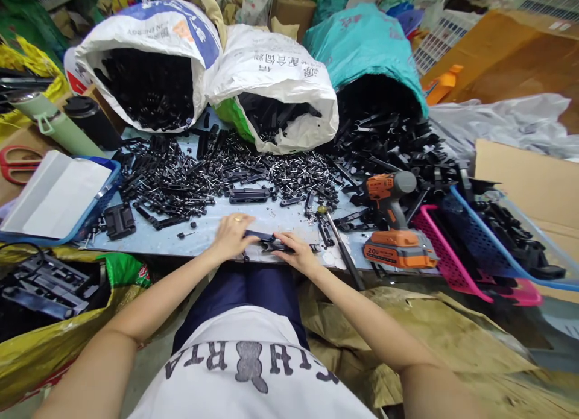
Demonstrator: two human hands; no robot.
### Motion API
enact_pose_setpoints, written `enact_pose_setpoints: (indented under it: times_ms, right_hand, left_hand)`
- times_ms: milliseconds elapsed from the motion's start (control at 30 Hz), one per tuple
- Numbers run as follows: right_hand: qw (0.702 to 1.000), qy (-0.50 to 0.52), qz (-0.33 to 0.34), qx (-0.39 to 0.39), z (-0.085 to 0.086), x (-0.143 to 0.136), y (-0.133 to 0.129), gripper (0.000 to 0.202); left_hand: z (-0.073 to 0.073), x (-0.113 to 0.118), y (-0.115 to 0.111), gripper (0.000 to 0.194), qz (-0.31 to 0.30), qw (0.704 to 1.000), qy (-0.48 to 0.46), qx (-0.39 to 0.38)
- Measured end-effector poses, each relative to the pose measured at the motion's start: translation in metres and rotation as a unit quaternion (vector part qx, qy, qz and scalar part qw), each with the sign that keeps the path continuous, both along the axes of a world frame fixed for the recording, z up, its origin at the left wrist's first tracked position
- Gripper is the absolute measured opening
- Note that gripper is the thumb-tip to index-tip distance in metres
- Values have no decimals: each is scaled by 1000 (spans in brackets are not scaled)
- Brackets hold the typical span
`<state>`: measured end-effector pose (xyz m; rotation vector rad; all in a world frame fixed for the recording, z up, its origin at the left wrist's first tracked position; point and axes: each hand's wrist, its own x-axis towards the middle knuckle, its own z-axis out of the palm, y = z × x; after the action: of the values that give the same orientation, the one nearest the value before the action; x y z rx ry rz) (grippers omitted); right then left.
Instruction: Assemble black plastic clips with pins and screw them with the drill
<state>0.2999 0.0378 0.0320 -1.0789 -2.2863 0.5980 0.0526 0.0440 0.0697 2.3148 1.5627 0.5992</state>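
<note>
At the table's front edge my left hand [234, 235] pinches one end of a long black plastic bar [260, 234]. My right hand [296, 252] has its fingers closed on the other end of the same bar. Beneath the right fingers lies another dark part [312, 248], partly hidden by that hand. Just behind the hands, a black slotted plastic part [249, 195] rests in front of a heap of loose black parts and screws [298, 172]. A hammer [339, 241] with a dark handle lies to the right of my right hand.
An orange cordless drill [398, 220] stands on the right, beside pink [432, 244] and blue [506, 250] baskets. Open sacks of black parts, white-blue [203, 39], white [289, 75] and teal [362, 45], line the back. A blue tray [85, 211] sits left.
</note>
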Motion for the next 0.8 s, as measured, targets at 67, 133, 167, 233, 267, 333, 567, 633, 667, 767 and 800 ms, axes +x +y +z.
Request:
enact_pose_setpoints:
  times_ms: [67,133,167,233,267,333,567,633,667,767,800]
  right_hand:
    - [1000,2,-15,19,-12,1,-1,47]
    - [999,-16,-19,40,-18,2,-1,46]
    - [998,-30,-14,48,-18,2,1,45]
    - [996,-60,16,57,-15,5,6,43]
    - [995,-75,37,61,-12,7,10,42]
    - [987,-116,79,74,-5,12,17,42]
    - [964,-231,-17,132,21,23,27,60]
    - [978,-179,22,107,38,24,21,62]
    - [985,-138,62,87,49,24,17,62]
    - [979,9,203,-5,76,19,-4,61]
    - [972,62,223,-38,80,13,-12,59]
  left_hand:
    - [0,22,-1,53,-121,991,60,-2]
    - [-5,37,0,50,-160,982,95,-28]
    - [-8,42,0,47,-156,982,101,-35]
    - [-13,45,0,40,-148,984,96,-31]
    - [-15,44,-1,39,-147,984,94,-25]
    - [-16,39,-4,42,-153,982,107,-11]
    - [-11,16,-10,46,-140,974,172,43]
    - [1,11,-15,53,-126,984,123,40]
    - [9,9,-20,57,-134,987,74,46]
    - [37,13,-45,63,-192,967,-143,85]
    - [45,17,-55,63,-198,952,-214,93]
